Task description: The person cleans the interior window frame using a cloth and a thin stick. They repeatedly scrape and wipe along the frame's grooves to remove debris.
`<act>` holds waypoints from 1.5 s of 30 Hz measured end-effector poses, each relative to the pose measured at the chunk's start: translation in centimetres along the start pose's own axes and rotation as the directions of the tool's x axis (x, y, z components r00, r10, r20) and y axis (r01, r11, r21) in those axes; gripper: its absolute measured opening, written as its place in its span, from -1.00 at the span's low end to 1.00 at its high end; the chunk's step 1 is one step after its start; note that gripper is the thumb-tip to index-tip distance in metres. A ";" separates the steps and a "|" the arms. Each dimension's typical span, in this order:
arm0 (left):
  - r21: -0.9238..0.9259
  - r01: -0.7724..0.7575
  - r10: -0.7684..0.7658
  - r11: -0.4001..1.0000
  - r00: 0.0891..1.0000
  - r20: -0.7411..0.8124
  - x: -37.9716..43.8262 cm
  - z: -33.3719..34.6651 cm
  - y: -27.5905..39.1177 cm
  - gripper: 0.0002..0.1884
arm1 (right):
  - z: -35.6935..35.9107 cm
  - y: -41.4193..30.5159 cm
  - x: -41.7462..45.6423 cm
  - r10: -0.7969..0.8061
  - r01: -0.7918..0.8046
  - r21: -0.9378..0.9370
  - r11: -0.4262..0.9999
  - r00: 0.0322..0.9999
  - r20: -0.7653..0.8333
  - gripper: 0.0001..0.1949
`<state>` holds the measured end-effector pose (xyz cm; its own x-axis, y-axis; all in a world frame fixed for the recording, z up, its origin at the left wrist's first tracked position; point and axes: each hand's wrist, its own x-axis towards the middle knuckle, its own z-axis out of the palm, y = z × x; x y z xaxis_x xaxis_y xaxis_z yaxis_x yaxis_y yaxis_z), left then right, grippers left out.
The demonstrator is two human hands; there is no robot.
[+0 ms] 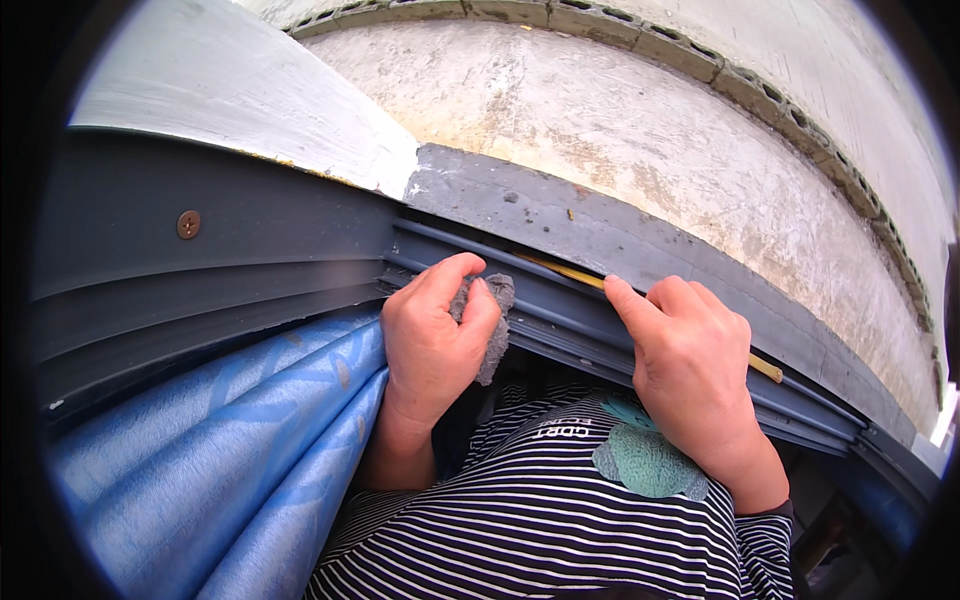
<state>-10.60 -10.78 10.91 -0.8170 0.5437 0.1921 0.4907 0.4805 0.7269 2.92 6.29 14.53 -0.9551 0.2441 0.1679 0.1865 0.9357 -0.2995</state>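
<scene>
A crumpled grey cloth [498, 322] is gripped in my left hand [442, 322], which sits over the left part of a dark grey metal window track [555, 300]. My right hand [690, 352] is closed around a thin yellow stick [562, 271], perhaps bamboo or wood. The index finger presses along the stick near the outer groove of the track. One end of the stick points left into the groove, and its other end sticks out to the right beneath my palm. My palm hides the middle of the stick.
Blue curtain [225, 450] folds hang at the left, touching my left wrist. The dark window frame [217, 217] carries a screw [188, 224]. Beyond the track lie a grey outer sill [525, 195] with bits of debris, a white wall edge [262, 97], and concrete ground with hollow blocks [675, 52].
</scene>
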 end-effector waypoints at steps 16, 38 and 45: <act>0.012 0.038 -0.038 0.999 0.999 0.014 0.1 -0.3 0.5 -0.90 | -2.7 1.6 2.1 0.031 -0.054 0.089 0.995 0.971 0.238 -0.64; -0.001 -0.035 0.035 0.999 0.999 0.009 0.5 0.0 0.2 -0.87 | 0.1 0.5 0.9 -0.070 0.070 0.005 0.998 0.998 -0.010 -0.63; -0.012 -0.027 0.027 1.000 1.000 -0.002 0.4 0.1 0.1 -0.89 | 0.3 0.2 0.7 -0.060 0.059 -0.014 0.998 0.998 -0.036 -0.62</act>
<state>-10.83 -10.46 10.99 -0.8043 0.5548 0.2127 0.5087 0.4579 0.7291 2.25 6.60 14.34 -0.9556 0.1966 0.2194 0.1327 0.9521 -0.2754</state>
